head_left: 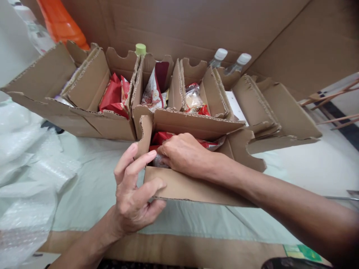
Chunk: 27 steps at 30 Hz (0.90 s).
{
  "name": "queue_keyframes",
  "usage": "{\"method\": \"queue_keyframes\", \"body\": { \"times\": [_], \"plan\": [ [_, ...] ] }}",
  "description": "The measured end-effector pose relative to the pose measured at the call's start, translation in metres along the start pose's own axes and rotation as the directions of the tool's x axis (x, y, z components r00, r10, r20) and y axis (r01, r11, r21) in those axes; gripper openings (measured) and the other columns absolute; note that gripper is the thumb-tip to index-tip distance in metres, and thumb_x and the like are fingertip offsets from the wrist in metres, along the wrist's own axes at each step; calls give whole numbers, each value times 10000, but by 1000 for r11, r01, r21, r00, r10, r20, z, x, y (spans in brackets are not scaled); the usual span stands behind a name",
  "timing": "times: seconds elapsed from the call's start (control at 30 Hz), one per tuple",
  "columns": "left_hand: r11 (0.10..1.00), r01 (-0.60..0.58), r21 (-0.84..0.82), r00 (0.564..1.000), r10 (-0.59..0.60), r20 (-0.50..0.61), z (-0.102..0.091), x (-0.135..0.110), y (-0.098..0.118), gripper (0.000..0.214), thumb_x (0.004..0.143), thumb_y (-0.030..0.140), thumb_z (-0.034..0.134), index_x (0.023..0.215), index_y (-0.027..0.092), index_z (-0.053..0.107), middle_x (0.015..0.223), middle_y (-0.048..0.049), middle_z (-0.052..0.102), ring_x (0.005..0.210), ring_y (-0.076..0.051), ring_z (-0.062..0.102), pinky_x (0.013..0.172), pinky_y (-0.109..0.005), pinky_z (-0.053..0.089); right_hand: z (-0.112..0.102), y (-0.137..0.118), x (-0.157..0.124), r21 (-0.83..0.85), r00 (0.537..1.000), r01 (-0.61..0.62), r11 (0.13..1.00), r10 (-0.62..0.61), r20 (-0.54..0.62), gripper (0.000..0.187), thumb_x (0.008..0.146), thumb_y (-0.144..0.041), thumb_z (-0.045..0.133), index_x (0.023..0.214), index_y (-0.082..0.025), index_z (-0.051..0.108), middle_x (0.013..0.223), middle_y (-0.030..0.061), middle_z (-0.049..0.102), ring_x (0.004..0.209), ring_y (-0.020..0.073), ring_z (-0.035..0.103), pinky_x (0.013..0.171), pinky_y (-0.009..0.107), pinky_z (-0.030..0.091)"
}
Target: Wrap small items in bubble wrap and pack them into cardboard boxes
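An open cardboard box [179, 185] lies nearest me on the pale sheet, with red snack packets [161, 137] inside it. My left hand [134, 186] grips the box's near left corner, thumb on the front flap and fingers spread up along the side flap. My right hand [183, 153] reaches down into the box, fingers curled on a packet whose clear wrapping shows under the fingertips. Behind it stand three more open cardboard boxes [92, 97] in a row, holding red packets [113, 95], a white-and-maroon pouch [153, 89] and a clear bag of snacks [193, 99].
Three capped bottles, one green-topped [140, 49] and two white-topped [220, 55], stand behind the boxes against a big cardboard wall [196, 26]. Bubble wrap [25, 175] is heaped at the left. An orange object [61, 22] sits far left. Wooden sticks [333, 101] lie at the right.
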<state>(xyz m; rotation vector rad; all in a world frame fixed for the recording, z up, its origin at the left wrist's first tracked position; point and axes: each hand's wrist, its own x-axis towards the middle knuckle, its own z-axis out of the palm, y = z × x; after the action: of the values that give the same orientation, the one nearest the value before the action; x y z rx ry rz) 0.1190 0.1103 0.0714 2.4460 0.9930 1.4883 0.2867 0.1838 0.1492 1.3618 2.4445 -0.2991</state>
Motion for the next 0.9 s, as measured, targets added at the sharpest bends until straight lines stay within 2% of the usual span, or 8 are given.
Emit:
{"method": "queue_keyframes", "body": {
  "times": [0.13, 0.27, 0.37, 0.43, 0.47, 0.63, 0.77, 0.9],
  "plan": [
    [1000, 6, -12, 1000, -6, -16, 2, 0, -3, 109, 887, 224, 661, 994, 249, 659, 1569, -44, 490, 1538, -359, 325, 1231, -571, 336, -3, 16, -9, 107, 992, 108, 988, -101, -71, 179, 946, -210, 628, 954, -196, 806, 896, 62, 802, 762, 183, 697, 616, 270, 369],
    [981, 156, -119, 977, -171, -129, 4, -9, -10, 748, 823, 250, 771, 1499, 325, 459, 1686, -72, 316, 1528, -361, 368, 1205, -565, 390, -6, 37, -75, 340, 871, 103, 935, 80, -485, 246, 982, -322, 626, 1161, -244, 776, 1100, 30, 804, 948, 189, 734, 821, 306, 525],
    [932, 297, -209, 940, -324, -109, 1, -21, -13, 1011, 808, 261, 801, 1640, 346, 232, 1724, -106, 238, 1551, -363, 331, 1210, -554, 381, 23, 45, -142, 542, 492, -38, 840, 488, -721, 180, 951, -354, 690, 1068, -275, 801, 1052, 22, 807, 923, 178, 737, 862, 334, 561],
    [899, 371, -233, 913, -399, -89, -1, -29, -12, 1021, 828, 244, 783, 1651, 362, 192, 1750, -99, 169, 1583, -358, 264, 1228, -553, 351, 63, 44, -172, 738, 128, -40, 674, 736, -665, 175, 919, -328, 732, 1071, -274, 800, 1021, 43, 796, 871, 186, 728, 824, 359, 568],
    [888, 394, -237, 899, -426, -100, -1, -31, -12, 1028, 834, 237, 777, 1653, 376, 171, 1762, -86, 122, 1600, -353, 221, 1243, -557, 324, 85, 43, -179, 788, 54, 33, 614, 787, -615, 194, 895, -339, 750, 1072, -272, 793, 1032, 51, 794, 867, 194, 730, 814, 371, 577],
    [750, 543, -379, 827, -556, 83, 15, -24, -14, 910, 872, 310, 747, 1630, 342, 244, 1722, -101, 264, 1589, -334, 266, 1281, -565, 259, 165, 29, -140, 881, 364, 97, 463, 808, -464, 581, 837, -572, 738, 1307, -242, 651, 1339, 122, 698, 1157, 296, 678, 932, 472, 566],
    [552, 656, -515, 742, -595, 309, 38, -18, -8, 801, 823, 446, 757, 1507, 196, 424, 1495, -177, 554, 1416, -358, 521, 1214, -559, 390, 170, 12, -107, 888, 377, 184, 420, 805, -459, 544, 875, -649, 649, 1185, -202, 665, 1191, 139, 741, 1105, 307, 678, 980, 478, 541],
    [508, 720, -473, 686, -626, 371, 28, -50, 18, 713, 821, 485, 758, 1416, 180, 511, 1394, -176, 628, 1370, -362, 563, 1189, -546, 420, 188, -29, -141, 904, 311, 133, 407, 849, -428, 411, 928, -565, 615, 1106, -202, 686, 1042, 118, 751, 1052, 313, 683, 962, 471, 547]
  ]
}}
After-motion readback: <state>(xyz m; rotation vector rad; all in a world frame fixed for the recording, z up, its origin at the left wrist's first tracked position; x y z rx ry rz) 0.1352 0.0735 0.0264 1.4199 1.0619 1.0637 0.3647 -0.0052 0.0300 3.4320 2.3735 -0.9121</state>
